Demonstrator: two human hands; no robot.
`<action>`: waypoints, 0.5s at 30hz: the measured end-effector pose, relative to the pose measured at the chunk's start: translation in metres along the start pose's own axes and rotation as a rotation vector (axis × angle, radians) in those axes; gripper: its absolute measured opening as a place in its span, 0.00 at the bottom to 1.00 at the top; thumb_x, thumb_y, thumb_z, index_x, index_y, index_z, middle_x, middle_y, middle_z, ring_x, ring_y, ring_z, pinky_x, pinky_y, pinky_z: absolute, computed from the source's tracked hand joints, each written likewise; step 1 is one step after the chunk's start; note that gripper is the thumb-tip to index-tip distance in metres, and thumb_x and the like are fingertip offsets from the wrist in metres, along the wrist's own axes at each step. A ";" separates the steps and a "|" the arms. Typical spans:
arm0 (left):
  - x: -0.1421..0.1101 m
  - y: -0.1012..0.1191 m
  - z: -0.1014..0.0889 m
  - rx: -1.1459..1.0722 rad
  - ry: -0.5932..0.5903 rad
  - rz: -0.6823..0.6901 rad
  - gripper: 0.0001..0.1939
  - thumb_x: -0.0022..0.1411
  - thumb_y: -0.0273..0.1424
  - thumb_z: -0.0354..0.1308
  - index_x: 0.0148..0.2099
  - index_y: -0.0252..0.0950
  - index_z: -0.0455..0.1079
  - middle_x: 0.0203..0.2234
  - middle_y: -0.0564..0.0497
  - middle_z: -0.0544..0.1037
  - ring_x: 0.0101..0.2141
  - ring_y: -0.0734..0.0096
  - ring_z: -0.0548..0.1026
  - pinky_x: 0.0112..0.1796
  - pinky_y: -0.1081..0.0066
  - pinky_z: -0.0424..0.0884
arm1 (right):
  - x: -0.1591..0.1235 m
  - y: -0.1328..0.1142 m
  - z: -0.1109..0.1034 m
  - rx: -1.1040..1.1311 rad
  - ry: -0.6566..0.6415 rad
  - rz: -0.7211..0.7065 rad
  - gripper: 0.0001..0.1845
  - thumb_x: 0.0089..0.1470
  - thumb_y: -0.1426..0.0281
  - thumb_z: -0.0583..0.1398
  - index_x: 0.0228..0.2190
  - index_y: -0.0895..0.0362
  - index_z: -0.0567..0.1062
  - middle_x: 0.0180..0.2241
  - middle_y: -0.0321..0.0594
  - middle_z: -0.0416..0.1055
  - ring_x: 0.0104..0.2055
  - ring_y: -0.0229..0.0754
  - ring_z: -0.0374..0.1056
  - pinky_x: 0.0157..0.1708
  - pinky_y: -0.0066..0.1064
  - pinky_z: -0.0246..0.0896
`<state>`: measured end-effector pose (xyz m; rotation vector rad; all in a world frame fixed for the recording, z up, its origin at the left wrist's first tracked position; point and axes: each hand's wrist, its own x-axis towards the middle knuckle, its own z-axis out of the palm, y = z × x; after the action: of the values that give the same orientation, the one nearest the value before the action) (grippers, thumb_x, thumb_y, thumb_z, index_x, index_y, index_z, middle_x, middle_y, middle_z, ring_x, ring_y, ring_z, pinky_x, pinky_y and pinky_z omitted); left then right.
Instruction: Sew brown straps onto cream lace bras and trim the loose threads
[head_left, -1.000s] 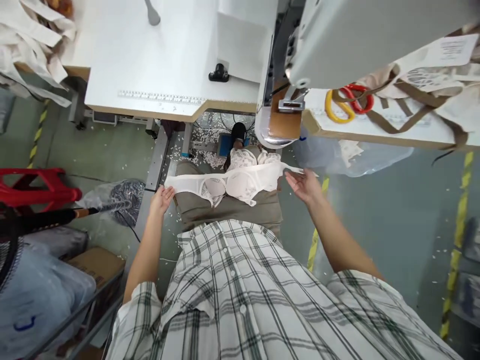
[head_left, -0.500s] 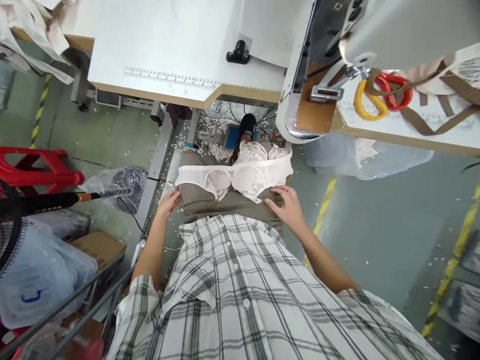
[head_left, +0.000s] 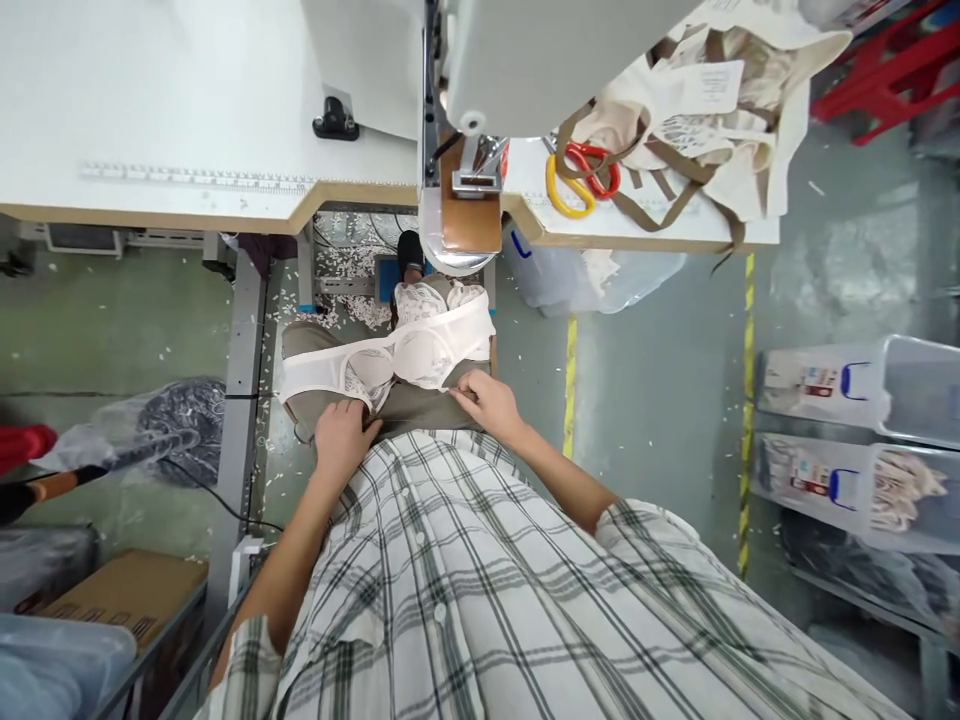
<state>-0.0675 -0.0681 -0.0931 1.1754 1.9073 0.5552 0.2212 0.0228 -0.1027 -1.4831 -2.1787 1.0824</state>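
Observation:
A white bra (head_left: 417, 356) with lace-edged cups lies across my lap, over grey-brown trousers. Between thumb and finger, my right hand (head_left: 486, 404) pinches the pointed lace tip of the cup on the right. My left hand (head_left: 343, 438) rests by the lower edge of the other cup; its fingers curl at the lace, and what they grip is hidden. Behind this bra, more white lace cups (head_left: 420, 302) lie on my knee, partly covered by it.
Ahead stands a white worktable (head_left: 187, 120) with a sewing machine (head_left: 540, 60) overhanging my knees. Yellow and red-handled scissors (head_left: 571, 188) lie beside a pile of bras (head_left: 720, 130). Clear bins (head_left: 825, 385) stand at right, a metal post (head_left: 244, 400) at left.
My left hand has moved from the bra's left end inward to the cup's lower edge. My right hand now pinches the cup tip. The view has swung right.

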 end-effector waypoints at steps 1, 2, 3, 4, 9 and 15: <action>0.003 0.003 0.002 -0.002 -0.018 0.000 0.12 0.51 0.36 0.68 0.29 0.40 0.67 0.33 0.41 0.75 0.47 0.44 0.71 0.49 0.57 0.62 | -0.001 -0.002 -0.001 0.021 0.026 0.012 0.11 0.63 0.61 0.58 0.31 0.53 0.70 0.33 0.41 0.73 0.31 0.42 0.64 0.32 0.32 0.54; 0.006 0.006 0.002 -0.025 -0.026 -0.011 0.12 0.52 0.35 0.67 0.27 0.40 0.65 0.30 0.42 0.75 0.44 0.46 0.72 0.46 0.58 0.63 | -0.001 -0.004 -0.002 0.044 0.051 0.021 0.10 0.63 0.61 0.58 0.32 0.53 0.71 0.34 0.42 0.73 0.32 0.43 0.65 0.32 0.33 0.55; 0.009 0.007 0.001 -0.052 -0.030 -0.023 0.12 0.54 0.35 0.66 0.27 0.40 0.65 0.29 0.43 0.75 0.41 0.50 0.72 0.44 0.60 0.63 | -0.001 -0.006 -0.004 0.070 0.075 0.029 0.10 0.63 0.61 0.58 0.33 0.53 0.72 0.35 0.42 0.74 0.34 0.44 0.67 0.33 0.33 0.56; 0.010 0.007 -0.002 -0.082 -0.033 -0.036 0.11 0.56 0.36 0.64 0.27 0.40 0.65 0.27 0.45 0.75 0.37 0.53 0.72 0.41 0.62 0.63 | -0.001 -0.007 -0.006 0.098 0.098 0.035 0.09 0.62 0.61 0.58 0.34 0.52 0.73 0.37 0.42 0.75 0.36 0.45 0.68 0.35 0.34 0.58; 0.007 0.011 -0.022 -0.319 -0.095 -0.102 0.15 0.62 0.44 0.58 0.34 0.38 0.71 0.25 0.49 0.75 0.24 0.69 0.67 0.29 0.69 0.62 | -0.002 -0.012 -0.014 0.284 0.233 0.066 0.03 0.57 0.65 0.62 0.32 0.50 0.76 0.39 0.42 0.77 0.44 0.48 0.71 0.44 0.38 0.64; -0.001 0.032 -0.035 -0.651 -0.052 -0.170 0.22 0.59 0.50 0.62 0.43 0.36 0.76 0.26 0.51 0.74 0.22 0.76 0.63 0.22 0.74 0.55 | -0.004 -0.033 -0.007 0.604 0.344 0.115 0.03 0.58 0.67 0.62 0.35 0.49 0.72 0.45 0.38 0.76 0.40 0.42 0.77 0.41 0.36 0.72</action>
<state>-0.0794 -0.0526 -0.0497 0.5939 1.5771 0.9474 0.2055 0.0163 -0.0738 -1.3845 -1.3825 1.2627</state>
